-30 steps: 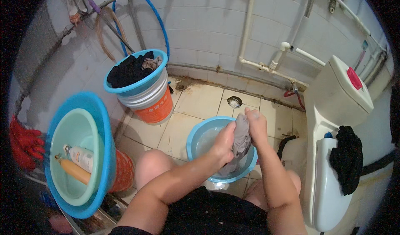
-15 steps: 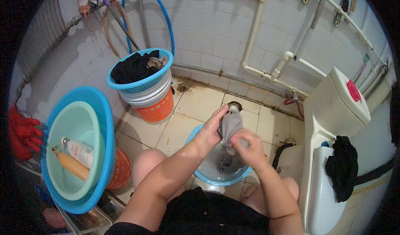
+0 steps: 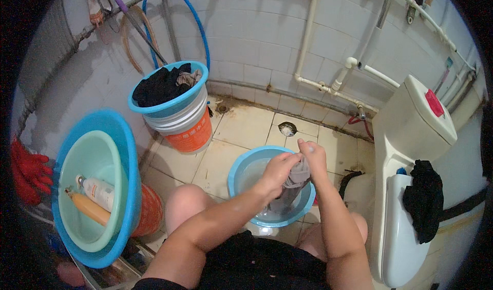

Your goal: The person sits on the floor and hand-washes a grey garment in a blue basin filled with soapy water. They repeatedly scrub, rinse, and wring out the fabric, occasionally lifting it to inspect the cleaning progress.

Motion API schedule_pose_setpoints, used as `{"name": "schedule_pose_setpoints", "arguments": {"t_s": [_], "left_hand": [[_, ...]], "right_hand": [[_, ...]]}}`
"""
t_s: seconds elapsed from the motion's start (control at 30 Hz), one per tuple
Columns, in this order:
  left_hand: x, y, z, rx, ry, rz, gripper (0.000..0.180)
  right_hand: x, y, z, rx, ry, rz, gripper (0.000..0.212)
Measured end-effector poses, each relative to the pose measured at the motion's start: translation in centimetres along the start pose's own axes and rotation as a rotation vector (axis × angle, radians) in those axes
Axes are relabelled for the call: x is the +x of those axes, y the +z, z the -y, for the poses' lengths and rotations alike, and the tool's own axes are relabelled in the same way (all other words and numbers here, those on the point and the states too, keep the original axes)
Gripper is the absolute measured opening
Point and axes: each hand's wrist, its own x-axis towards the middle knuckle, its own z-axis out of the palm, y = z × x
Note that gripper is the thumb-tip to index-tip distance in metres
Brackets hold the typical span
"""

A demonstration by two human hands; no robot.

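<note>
Both my hands pinch a wet grey cloth at its upper part, above a light blue basin on the floor between my knees. My left hand grips it from the left, fingers closed. My right hand is closed round its right upper edge, thumb pointing up. The lower part of the cloth hangs darker, down to the cloudy water in the basin. I cannot tell how much of it is under the surface, as my left wrist covers part of it.
Black clothes fill a blue basin atop a white bucket. To the left, a green basin holding two bottles rests inside a larger blue basin. A toilet with black cloth stands right; a floor drain lies ahead.
My hands have moved slightly right and down with the grey cloth. The right hand has gone from below the cloth up to its top edge, and the left hand has come nearer to me.
</note>
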Motion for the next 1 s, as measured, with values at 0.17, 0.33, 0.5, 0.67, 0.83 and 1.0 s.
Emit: {"name": "schedule_pose_setpoints", "arguments": {"t_s": [0.17,0.33,0.5,0.67,0.83,1.0], "left_hand": [[0.6,-5.2,-3.0,1.011,0.553,0.11,0.043],[-1.5,-2.2,-2.9,1.162,0.548,0.203,0.079],[-1.0,-1.9,-4.4,0.975,0.241,0.135,0.053],[-1.7,-2.1,-5.7,0.488,0.302,0.097,0.031],[-3.2,-1.1,-8.5,-0.102,0.231,0.243,0.038],[-2.9,-4.3,-10.6,-0.453,0.289,0.327,0.053]], "right_hand": [[-0.4,-1.7,2.8,0.163,-0.01,0.112,0.034],[-3.1,-1.8,5.8,0.294,-0.131,0.413,0.024],[-2.4,-2.5,4.2,0.367,-0.239,0.376,0.057],[-2.4,-2.3,1.9,0.341,-0.209,0.662,0.081],[-4.3,1.9,-3.7,0.014,-0.194,0.868,0.078],[-5.0,1.9,-3.7,0.131,0.123,0.802,0.066]]}}
